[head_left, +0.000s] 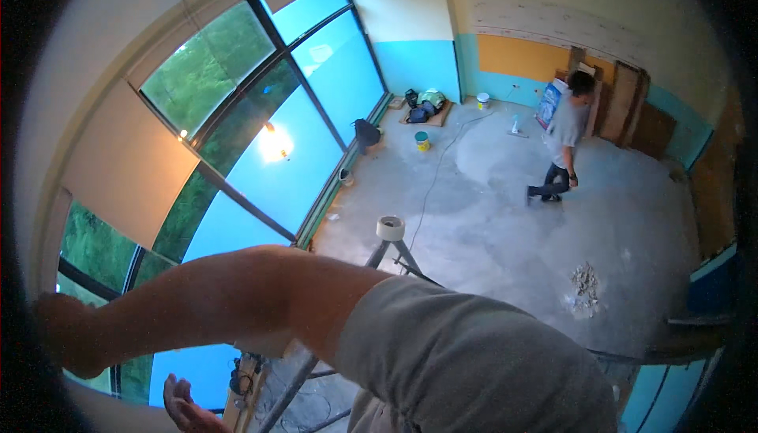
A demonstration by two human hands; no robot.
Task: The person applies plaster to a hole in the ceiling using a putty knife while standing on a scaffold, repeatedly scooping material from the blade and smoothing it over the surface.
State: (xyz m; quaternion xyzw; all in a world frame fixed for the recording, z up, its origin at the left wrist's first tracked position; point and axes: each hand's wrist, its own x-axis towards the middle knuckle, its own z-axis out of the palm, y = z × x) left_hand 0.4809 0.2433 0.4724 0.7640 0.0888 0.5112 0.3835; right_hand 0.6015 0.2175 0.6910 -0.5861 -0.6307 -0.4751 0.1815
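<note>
My right arm, in a short grey sleeve, stretches across the view to the left. My right hand (pixel 69 334) is by the window frame at the dark left rim, where its fingers are too dim to make out. Lower down, my left hand (pixel 188 408) is partly cut off by the bottom edge; its fingers are apart and slightly bent, and nothing shows in it. Beyond my forearm, a white roll of tape (pixel 390 228) rests on top of a grey metal stand (pixel 379 254) with splayed legs.
Far below, a person (pixel 565 137) walks over the grey floor (pixel 489 236). Tall windows (pixel 316 86) line the left. A yellow-green bucket (pixel 422 142), bags (pixel 426 106), a cable (pixel 433 180), leaning boards (pixel 621 105) and a rubble heap (pixel 585 287) are on the floor.
</note>
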